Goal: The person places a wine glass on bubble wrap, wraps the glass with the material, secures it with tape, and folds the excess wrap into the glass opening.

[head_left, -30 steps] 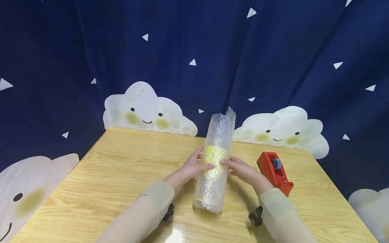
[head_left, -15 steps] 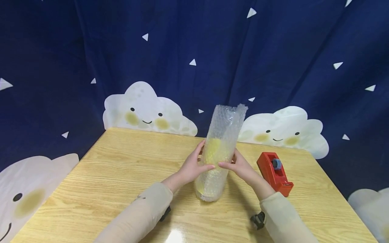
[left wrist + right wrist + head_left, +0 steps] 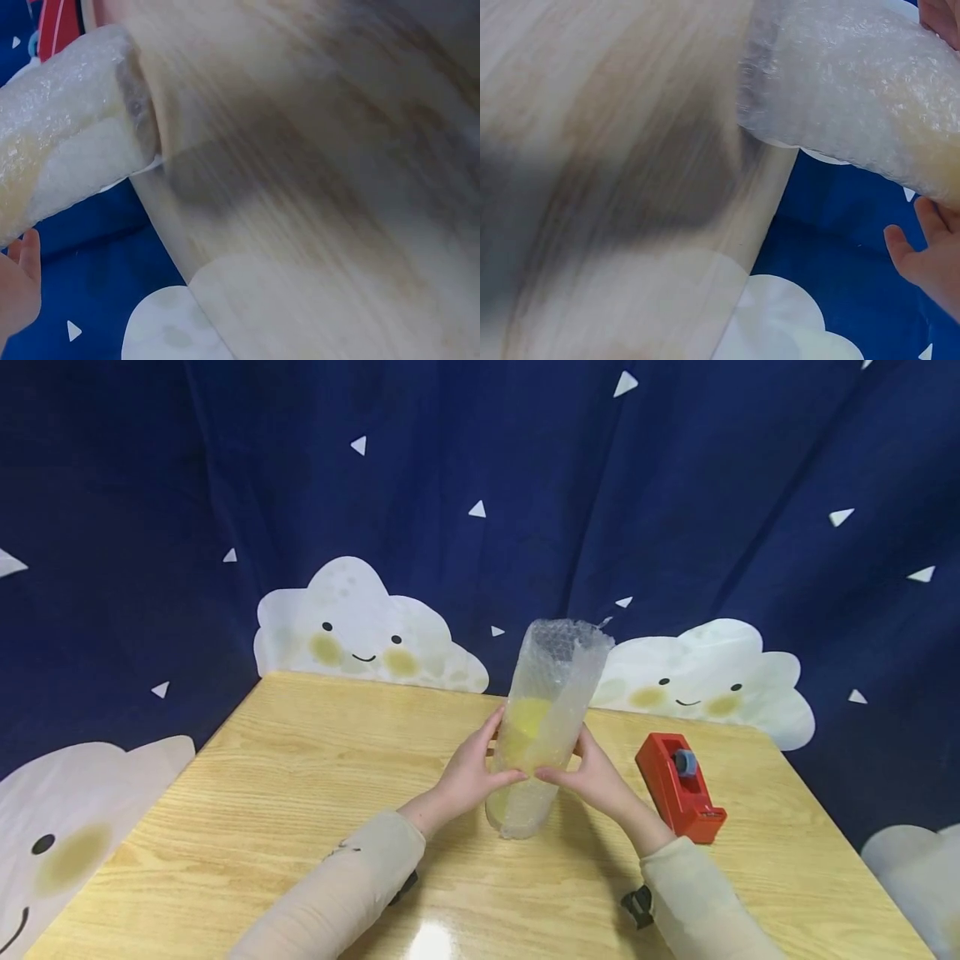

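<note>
A roll of bubble wrap (image 3: 558, 685) wraps a yellow thing (image 3: 525, 727) whose kind is veiled by the plastic. It leans right at the top, and its upper end looks hollow. My left hand (image 3: 468, 772) grips its left side, thumb across the front. From the right, my right hand (image 3: 600, 781) holds it the same way, the two thumb tips nearly meeting. Most fingers are hidden behind the roll. In the left wrist view the wrapped roll (image 3: 75, 127) fills the upper left; in the right wrist view the bubble wrap (image 3: 840, 82) shows at upper right.
A red tape dispenser (image 3: 682, 789) with a small blue-grey tape core stands right of my right hand on the wooden table (image 3: 337, 752). A dark blue curtain (image 3: 420, 485) with white clouds and triangles hangs behind the table's far edge.
The roll's lower end has come up and away from me, and its top has tipped to the right, so its hollow upper end shows more. Both hands have kept their hold.
</note>
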The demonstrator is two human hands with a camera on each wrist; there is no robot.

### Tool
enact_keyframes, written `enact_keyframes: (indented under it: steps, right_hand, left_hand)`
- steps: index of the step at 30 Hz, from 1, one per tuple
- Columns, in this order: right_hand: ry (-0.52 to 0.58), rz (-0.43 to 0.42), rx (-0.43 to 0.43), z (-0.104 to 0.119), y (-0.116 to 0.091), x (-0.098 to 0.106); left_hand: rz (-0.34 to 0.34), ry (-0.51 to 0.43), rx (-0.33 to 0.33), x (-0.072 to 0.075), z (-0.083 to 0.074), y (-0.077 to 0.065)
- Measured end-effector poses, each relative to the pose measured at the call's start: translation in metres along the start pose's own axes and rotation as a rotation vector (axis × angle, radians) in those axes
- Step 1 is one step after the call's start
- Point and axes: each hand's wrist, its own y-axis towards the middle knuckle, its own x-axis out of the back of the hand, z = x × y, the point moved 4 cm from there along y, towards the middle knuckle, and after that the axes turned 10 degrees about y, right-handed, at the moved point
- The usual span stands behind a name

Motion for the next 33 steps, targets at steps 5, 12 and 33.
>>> enact_keyframes:
  steps: [5, 12, 33]
  right_hand:
    - [0.006, -0.010, 0.004, -0.004, -0.002, 0.000]
    - [0.001, 0.003, 0.029, -0.009, -0.004, 0.000]
    - [0.001, 0.039, -0.004, -0.007, -0.006, -0.002]
  left_hand:
    - [-0.009, 0.004, -0.017, -0.001, -0.001, -0.001]
    - [0.063, -0.129, 0.001, 0.002, -0.003, -0.005]
    - [-0.032, -0.498, 0.463, 0.008, -0.025, 0.022]
